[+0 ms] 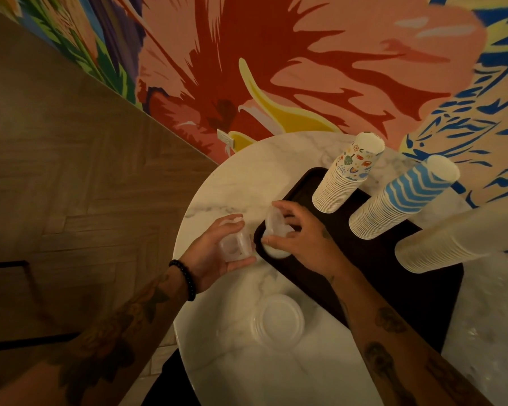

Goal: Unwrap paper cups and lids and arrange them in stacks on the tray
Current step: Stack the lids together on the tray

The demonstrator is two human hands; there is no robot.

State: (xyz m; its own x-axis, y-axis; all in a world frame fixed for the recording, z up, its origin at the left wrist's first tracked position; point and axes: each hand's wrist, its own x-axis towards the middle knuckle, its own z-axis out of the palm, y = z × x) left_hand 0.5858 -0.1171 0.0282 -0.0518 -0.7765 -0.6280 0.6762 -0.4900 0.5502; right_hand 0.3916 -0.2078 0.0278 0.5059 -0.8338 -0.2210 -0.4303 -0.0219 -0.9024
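Now the right hand point(298, 238) has its grip wrapped around a short stack of translucent white plastic lids point(274, 234), standing it on the near-left corner of the dark rectangular tray point(379, 259). Just to its left, over the round white marble counter point(232, 332), the left hand point(217, 253) cradles a second clump of clear lids point(235, 244), its axis tipped roughly sideways. That clump sits right beside the tray stack, so the left hand looks nearer for the hand-over.
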